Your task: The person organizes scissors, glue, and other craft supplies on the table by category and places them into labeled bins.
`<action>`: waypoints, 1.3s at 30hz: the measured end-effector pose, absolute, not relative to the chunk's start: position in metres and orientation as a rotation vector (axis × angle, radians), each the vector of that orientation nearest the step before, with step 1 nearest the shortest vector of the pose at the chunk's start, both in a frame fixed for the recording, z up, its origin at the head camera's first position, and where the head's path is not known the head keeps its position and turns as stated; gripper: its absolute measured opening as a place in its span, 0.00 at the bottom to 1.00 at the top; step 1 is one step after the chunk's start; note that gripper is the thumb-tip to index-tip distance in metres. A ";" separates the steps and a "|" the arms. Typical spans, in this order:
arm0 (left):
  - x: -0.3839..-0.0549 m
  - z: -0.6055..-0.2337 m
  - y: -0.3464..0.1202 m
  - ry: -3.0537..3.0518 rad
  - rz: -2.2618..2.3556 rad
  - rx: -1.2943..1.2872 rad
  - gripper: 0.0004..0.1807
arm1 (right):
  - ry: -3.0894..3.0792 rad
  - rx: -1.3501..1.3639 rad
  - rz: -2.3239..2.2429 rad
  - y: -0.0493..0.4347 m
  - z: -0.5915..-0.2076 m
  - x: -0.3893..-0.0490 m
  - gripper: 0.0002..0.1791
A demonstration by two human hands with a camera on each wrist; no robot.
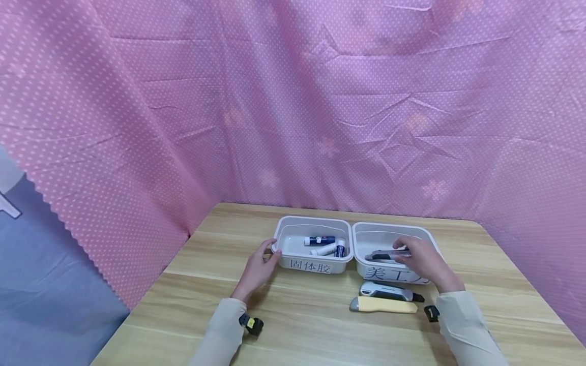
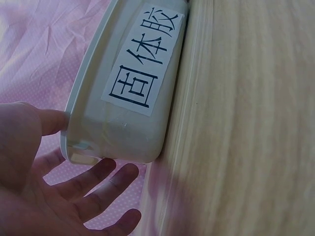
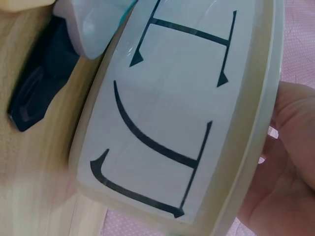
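My left hand (image 1: 257, 269) is at the left end of a white plastic bin (image 1: 339, 223). Its thumb touches the rim; the other fingers spread loosely beside the end wall (image 2: 113, 147). Inside lie glue sticks (image 1: 320, 240), blue and white. Over the adjoining right-hand bin (image 1: 389, 225), my right hand (image 1: 423, 259) pinches a dark grey utility knife (image 1: 386, 254), held level within the opening. The right wrist view hides that knife behind the bin's labelled front (image 3: 162, 113); part of the hand (image 3: 290, 162) shows past the rim.
Before the right bin, a grey-and-black utility knife (image 1: 389, 292) lies on the wooden table (image 1: 311, 325), with a yellow utility knife (image 1: 386, 305) nearer me. Both bins carry paper labels with Chinese characters. A pink dotted curtain (image 1: 293, 112) hangs behind the table and along its sides.
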State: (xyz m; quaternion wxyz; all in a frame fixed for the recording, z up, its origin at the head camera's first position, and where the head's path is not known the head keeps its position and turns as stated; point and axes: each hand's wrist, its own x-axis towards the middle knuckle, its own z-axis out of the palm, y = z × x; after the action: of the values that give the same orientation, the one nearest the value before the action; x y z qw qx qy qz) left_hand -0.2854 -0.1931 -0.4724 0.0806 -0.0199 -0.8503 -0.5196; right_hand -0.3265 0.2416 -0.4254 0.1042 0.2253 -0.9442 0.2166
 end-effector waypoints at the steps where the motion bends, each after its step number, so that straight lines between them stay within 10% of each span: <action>1: -0.285 -0.472 -0.193 -2.541 -1.553 -0.060 0.29 | -2.784 0.659 0.633 0.241 -0.426 -0.327 0.13; 39: -0.282 -0.467 -0.190 -2.570 -1.519 -0.030 0.28 | -2.723 0.666 0.623 0.237 -0.405 -0.309 0.19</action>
State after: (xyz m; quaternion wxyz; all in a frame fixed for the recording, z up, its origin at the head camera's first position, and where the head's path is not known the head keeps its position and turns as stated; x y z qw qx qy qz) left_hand -0.2823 -0.1897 -0.4675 0.0777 -0.0100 -0.8582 -0.5073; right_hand -0.3092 0.2367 -0.4050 0.1344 0.2297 -0.9397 0.2150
